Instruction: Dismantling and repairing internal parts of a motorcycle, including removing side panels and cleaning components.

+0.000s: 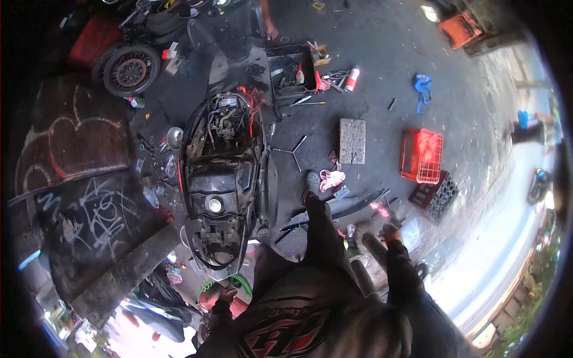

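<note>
A motor scooter (222,173) stands in front of me, its seat and covers off, with the engine bay and a round silver cap showing. Low at its near end is my left hand (225,295), fingers apart, beside a green coiled hose (242,283) and a red object (239,306). I cannot make out anything held in it. Out to the right hangs my right hand (391,232), fingers loosely bent and seemingly holding nothing, next to a grey cylindrical object (374,247). A long dark body panel (337,210) lies on the floor by my foot.
Right of the scooter lie a three-armed wrench (293,153), a wooden block (352,141) and a pink cloth (331,180). Farther right are a red crate (421,156) and a blue strap (422,89). A tool tray (291,90) and spoked wheel (131,70) lie farther off.
</note>
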Motion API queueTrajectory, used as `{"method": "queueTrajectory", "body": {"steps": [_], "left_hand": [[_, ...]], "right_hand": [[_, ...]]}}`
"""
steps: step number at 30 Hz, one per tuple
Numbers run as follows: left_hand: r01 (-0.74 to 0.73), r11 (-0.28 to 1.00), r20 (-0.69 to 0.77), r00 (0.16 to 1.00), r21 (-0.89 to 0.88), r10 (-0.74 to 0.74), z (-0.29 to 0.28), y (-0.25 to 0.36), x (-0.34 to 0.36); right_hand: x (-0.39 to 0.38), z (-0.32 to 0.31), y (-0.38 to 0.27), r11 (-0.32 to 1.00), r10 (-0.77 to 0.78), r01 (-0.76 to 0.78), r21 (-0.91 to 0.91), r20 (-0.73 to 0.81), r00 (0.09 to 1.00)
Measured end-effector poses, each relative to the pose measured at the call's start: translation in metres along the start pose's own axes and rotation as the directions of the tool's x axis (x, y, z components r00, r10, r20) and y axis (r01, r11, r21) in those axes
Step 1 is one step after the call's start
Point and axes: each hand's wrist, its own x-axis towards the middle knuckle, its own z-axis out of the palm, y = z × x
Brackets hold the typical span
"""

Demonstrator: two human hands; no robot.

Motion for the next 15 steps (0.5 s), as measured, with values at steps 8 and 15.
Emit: {"method": "queueTrajectory", "body": {"steps": [8,15], "left_hand": [[0.222,0.969,0.144,0.961,0.108,-0.236,0.112,0.112,0.01],[0.168,0.986,0.205,0.965,0.002,-0.165,0.184,0.143,0.047]], "right_hand": [[-0.007,-0.001,-0.103,0.365,-0.47,0.362,-0.858,0.165,0.867],[-0.048,0.061,-0.22,-0.174,-0.384,0.302,-0.937,0.347,0.856]]}}
